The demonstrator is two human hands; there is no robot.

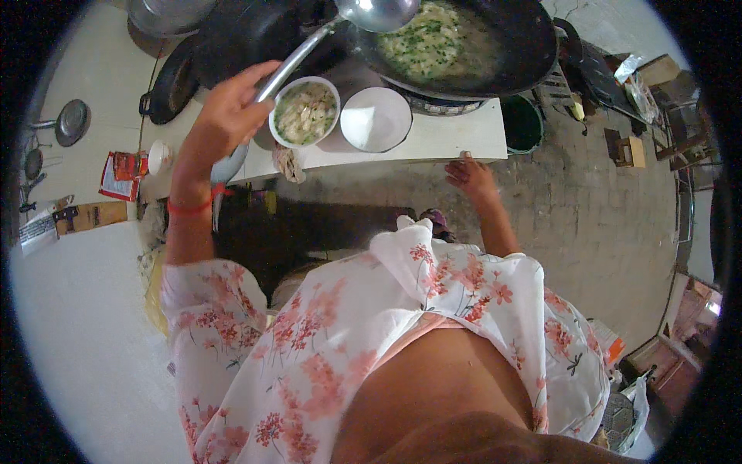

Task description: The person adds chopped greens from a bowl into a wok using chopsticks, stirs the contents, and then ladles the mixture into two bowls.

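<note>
My left hand [235,110] is closed around the handle of a metal ladle [377,13], whose bowl hangs over the left rim of a large dark wok [524,64]. Pale chunky soup with chopped green herbs [429,43] fills part of the wok. Just right of my left hand stands a white bowl [334,110] with the same kind of soup in it. Beside it sits a second white bowl [377,119] with no food visible inside. My right hand [472,177] is at the front edge of the white counter [464,133], holding nothing, with one fingertip at the edge.
The wok rests on a stove [449,107]. A crumpled cloth [288,164] hangs over the counter edge. A dark green bucket [522,124] stands right of the counter. To the left are a black pan [171,87], a red packet [128,168] and a small white cup [159,156].
</note>
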